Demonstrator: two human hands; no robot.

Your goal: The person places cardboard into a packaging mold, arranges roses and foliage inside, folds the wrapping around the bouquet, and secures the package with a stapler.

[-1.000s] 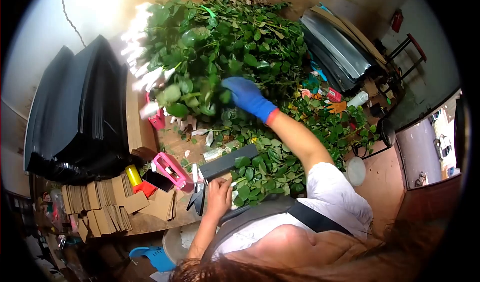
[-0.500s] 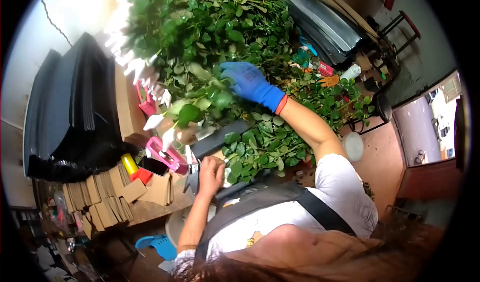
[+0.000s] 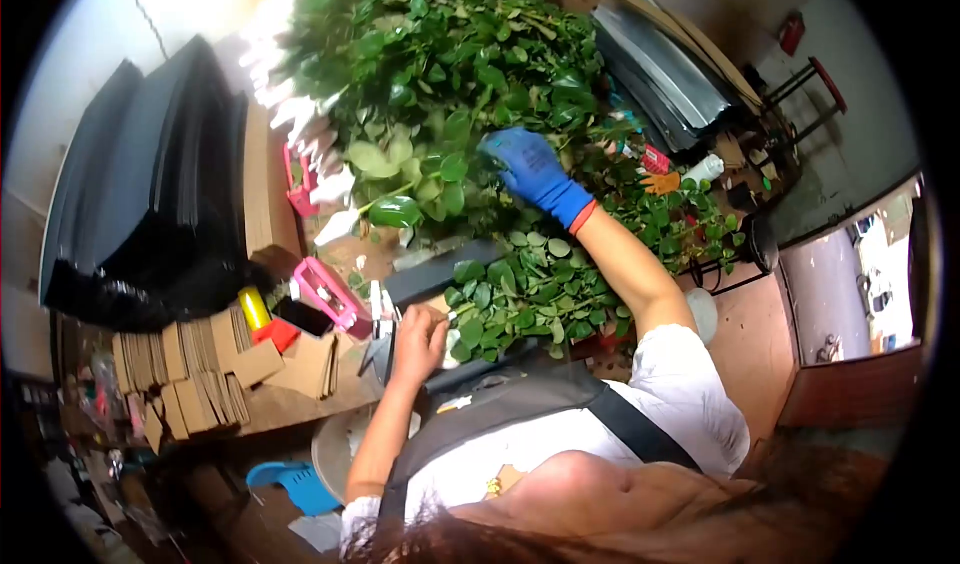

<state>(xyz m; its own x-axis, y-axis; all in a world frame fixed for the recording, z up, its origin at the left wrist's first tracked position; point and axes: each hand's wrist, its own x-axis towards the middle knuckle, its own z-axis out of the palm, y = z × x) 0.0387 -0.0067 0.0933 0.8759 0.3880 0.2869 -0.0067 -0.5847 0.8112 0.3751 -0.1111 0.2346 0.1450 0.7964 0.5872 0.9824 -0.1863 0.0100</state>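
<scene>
My right hand (image 3: pixel 530 171), in a blue glove with a red cuff, reaches into the pile of leafy rose stems (image 3: pixel 450 74). Its fingers are bent around leafy stems, with the tips partly hidden among leaves. To its left lies a stem with broad leaves (image 3: pixel 395 211) and a white head (image 3: pixel 337 228). My left hand (image 3: pixel 420 342) is bare and closed at the table's near edge, beside a dark grey bar (image 3: pixel 440 274). What its fingers hold, if anything, I cannot make out. A smaller leafy bunch (image 3: pixel 525 299) lies just right of it.
A pink tool (image 3: pixel 332 296), a phone (image 3: pixel 302 316) and a yellow roll (image 3: pixel 254 309) lie left of my left hand. Cardboard pieces (image 3: pixel 205 399) line the table edge. Black sheets (image 3: pixel 150 194) stand at left, a grey stack (image 3: pixel 670 69) at back right. A blue stool (image 3: pixel 295 486) stands below.
The view has turned slightly. My right hand sits a little further right among the leaves. One of two white heads near the pink tool no longer shows there. My left hand stays closed.
</scene>
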